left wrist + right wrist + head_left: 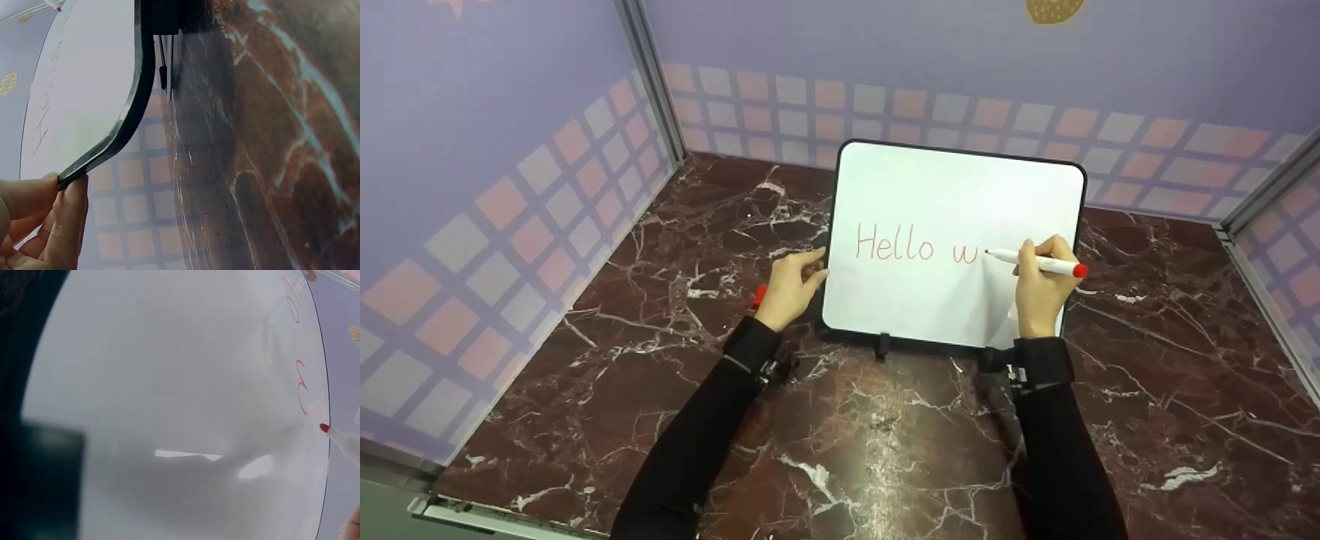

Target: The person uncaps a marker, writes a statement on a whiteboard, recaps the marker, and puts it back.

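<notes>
A black-framed whiteboard [930, 195] leans back on a stand, with "Hello w" written across it in red. My left hand [791, 289] pinches the board's left edge; in the left wrist view its thumb and fingers [67, 219] meet on the black rim. A white marker with a red end [1057, 265] is gripped in my right hand [1044, 292]. Its tip is at the board's surface, just right of the "w"; whether it touches I cannot tell. In the right wrist view the marker's red tip [324, 428] shows beside the red strokes, and only a sliver of the hand appears.
The board's stand has black front hooks [883, 346] at its lower edge. Behind my left hand a small red object [760, 296] lies partly hidden on the dark red marble-patterned table [885, 450]. Purple panels with pink and white squares [825, 94] enclose the back and sides.
</notes>
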A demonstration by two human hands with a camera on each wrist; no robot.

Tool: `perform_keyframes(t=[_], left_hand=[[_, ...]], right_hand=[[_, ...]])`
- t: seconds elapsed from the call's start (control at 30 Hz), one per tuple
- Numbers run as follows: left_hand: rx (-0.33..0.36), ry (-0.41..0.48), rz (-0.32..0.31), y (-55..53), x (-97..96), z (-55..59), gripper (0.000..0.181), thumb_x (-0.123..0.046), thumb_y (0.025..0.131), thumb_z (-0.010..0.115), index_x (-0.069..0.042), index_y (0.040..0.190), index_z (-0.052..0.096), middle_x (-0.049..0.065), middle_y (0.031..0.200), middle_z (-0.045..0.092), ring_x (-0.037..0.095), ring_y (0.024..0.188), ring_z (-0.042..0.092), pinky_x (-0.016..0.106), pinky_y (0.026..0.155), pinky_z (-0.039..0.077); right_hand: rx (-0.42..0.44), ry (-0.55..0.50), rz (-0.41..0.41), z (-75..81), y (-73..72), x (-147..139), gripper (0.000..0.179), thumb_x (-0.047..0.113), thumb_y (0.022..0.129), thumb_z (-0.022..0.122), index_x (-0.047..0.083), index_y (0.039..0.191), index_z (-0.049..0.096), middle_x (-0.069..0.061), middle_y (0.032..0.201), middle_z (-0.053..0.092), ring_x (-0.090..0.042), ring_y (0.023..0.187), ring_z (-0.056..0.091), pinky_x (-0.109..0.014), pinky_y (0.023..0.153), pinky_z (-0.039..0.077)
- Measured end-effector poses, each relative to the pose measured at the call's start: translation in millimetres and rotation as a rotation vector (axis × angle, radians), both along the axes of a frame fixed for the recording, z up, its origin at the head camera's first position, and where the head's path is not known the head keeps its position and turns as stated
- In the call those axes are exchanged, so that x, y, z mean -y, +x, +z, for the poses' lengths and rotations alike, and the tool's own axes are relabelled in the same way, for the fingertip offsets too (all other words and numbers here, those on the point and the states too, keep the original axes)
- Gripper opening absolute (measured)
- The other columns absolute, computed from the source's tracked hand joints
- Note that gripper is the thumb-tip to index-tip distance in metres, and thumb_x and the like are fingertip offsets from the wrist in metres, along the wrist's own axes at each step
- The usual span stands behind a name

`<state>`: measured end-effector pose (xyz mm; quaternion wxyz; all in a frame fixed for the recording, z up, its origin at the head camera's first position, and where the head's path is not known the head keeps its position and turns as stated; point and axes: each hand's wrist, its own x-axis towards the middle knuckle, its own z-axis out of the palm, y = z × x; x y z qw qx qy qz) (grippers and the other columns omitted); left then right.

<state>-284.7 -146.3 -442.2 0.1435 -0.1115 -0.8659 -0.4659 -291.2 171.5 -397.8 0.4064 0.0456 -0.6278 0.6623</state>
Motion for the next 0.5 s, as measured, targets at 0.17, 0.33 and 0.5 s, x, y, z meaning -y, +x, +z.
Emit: perform_keyframes(t=[0.17,0.33,0.5], left_hand=[[-0.002,0.001,-0.001,-0.8,-0.2,-0.3,0.038,0.001,0.092,0.065,0.008,0.13,0.06,0.025,0.104,0.071,0.033,0.086,0.072,0.039,0.077,0.061],[-0.016,-0.02,0.001,-0.9,-1.0,0.7,0.038,0.0,0.093,0.065,0.007,0.129,0.061,0.024,0.1,0.072,0.032,0.081,0.072,0.039,0.075,0.061],[-0.023,-0.036,0.012,-0.5,-1.1,0.9,0.037,0.0,0.093,0.065,0.008,0.129,0.061,0.022,0.097,0.072,0.031,0.078,0.072,0.039,0.073,0.06]], right_hand=[[0.0,0.021,-0.008,-2.7,-1.3,-1.2,0.029,-0.011,0.084,0.057,-0.017,0.062,0.039,0.009,0.051,0.051,-0.007,0.043,0.05,-0.016,0.045,0.035],[-0.009,0.017,-0.017,-2.3,-1.5,-2.1,0.029,-0.012,0.085,0.057,-0.018,0.064,0.038,0.009,0.053,0.05,-0.005,0.044,0.05,-0.016,0.045,0.034],[-0.021,0.04,-0.044,0.9,1.0,-2.1,0.027,-0.015,0.082,0.052,-0.018,0.063,0.033,0.011,0.053,0.04,0.001,0.045,0.04,-0.014,0.047,0.03]])
